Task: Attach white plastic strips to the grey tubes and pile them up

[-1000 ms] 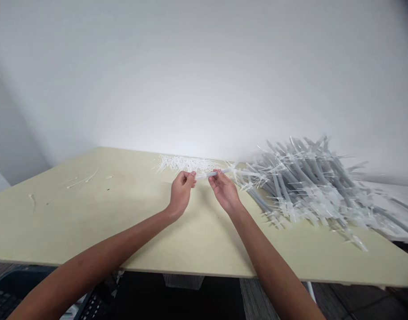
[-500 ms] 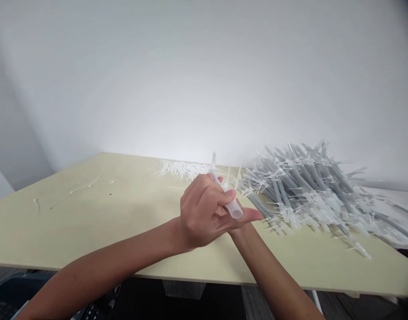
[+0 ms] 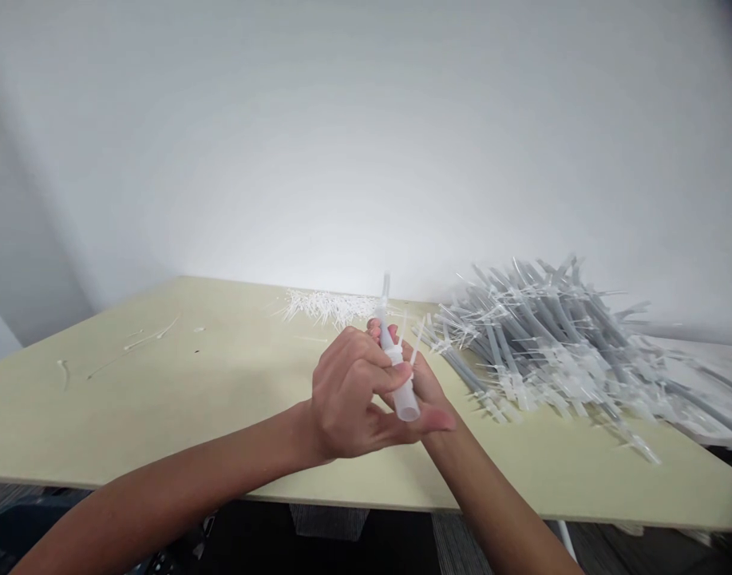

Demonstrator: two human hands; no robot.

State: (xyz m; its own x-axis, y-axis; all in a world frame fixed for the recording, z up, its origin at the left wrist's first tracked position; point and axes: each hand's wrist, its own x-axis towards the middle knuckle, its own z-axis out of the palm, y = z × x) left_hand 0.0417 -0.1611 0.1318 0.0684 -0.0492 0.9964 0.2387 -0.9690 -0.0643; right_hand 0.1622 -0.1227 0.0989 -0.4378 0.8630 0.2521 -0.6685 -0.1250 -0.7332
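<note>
Slipping and Snagging Are Posing the Main Risks

On the flat, pale yellow worktop [image 3: 132, 415], trouble could be starting at the large pile of grey tubes with translucent plastic ends [image 3: 533, 335], which is lying at three o'clock from the bare left hand [image 3: 354, 391]. Its tips are jutting out in many directions, so the bare right hand [image 3: 425, 375], swinging wide, could be catching them and dragging pieces loose. At ten o'clock, the heap of thin white plastic ties [image 3: 335, 305] is lying tangled, and a careless touch could be scattering it. Between the hands, the slim, grey, flexible tube [image 3: 385, 335] could be twisting or slipping, since its surface is probably smooth. Hard pulling on its wide, translucent white sleeve [image 3: 406, 406] could be working the joint loose.

As for the fingers, the left ones are clamping on the tube at its sleeve; the narrow end is pointing to twelve o'clock, the sleeve's mouth between five and six. The right hand is sitting close behind, its fingers partly hidden; whether they are pinching anything, I cannot tell. Smallest of all, two narrow white plastic strips [image 3: 418, 339] are standing up beside the tube, leaning toward half past twelve, and could be bending if squeezed.
</note>
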